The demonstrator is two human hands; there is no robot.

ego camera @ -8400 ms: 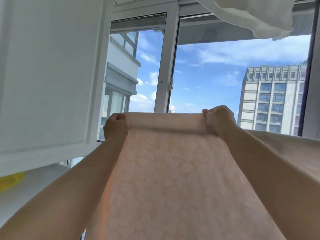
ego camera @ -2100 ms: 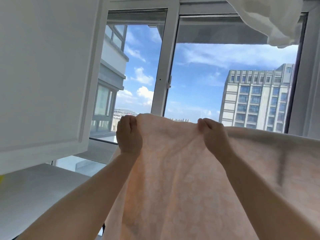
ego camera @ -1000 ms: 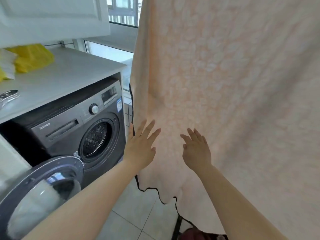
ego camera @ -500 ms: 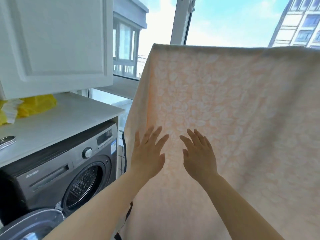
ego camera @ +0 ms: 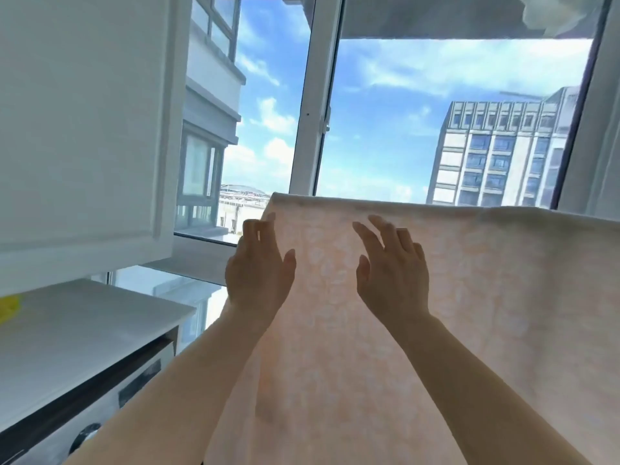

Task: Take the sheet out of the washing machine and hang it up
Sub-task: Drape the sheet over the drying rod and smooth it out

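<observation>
A peach floral sheet point(ego camera: 453, 297) hangs draped from four o'clock across centre, both hands, left hand point(ego camera: 256, 271) and right hand point(ego camera: 392, 273), flat with fingers spread, holding nothing, likely smoothing it; next probably evening the left edge.

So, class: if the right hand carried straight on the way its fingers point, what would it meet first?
Probably the sheet: the right hand, fingers spread, points up and forward at its top fold. Depth is unclear; it may already touch.
</observation>
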